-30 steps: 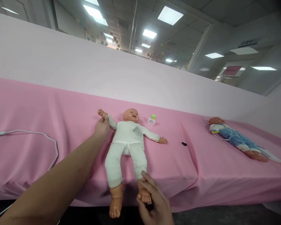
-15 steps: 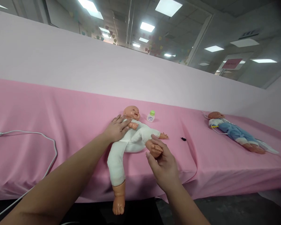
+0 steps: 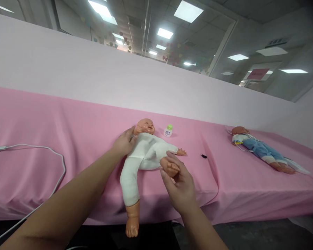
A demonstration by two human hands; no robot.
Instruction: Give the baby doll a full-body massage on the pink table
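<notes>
In the head view, the left hand [image 3: 125,143] reaches forward with the forearm stretched long across the frame, its fingers curled around the near arm of the doll [image 3: 143,152] and holding that arm bent up so the doll's fist sits by its chin. The right hand [image 3: 179,184] is raised, palm toward the doll, fingers wrapped loosely around the doll's foot [image 3: 169,167], keeping that leg folded up toward the belly. The doll lies on its back in white clothes on the pink cloth [image 3: 67,139] near the table's front edge, its other leg hanging straight over the edge. Just beyond its head stands a small bottle [image 3: 168,130] with a green cap; a white cable [image 3: 41,149] loops at the left, and a second doll [image 3: 258,149] in blue lies well apart to the right. Compared with half a second ago, the left hand has slid from the doll's chest to its shoulder side and the doll's fist has risen from chest to chin; the right hand keeps its hold on the foot, almost unmoved.
</notes>
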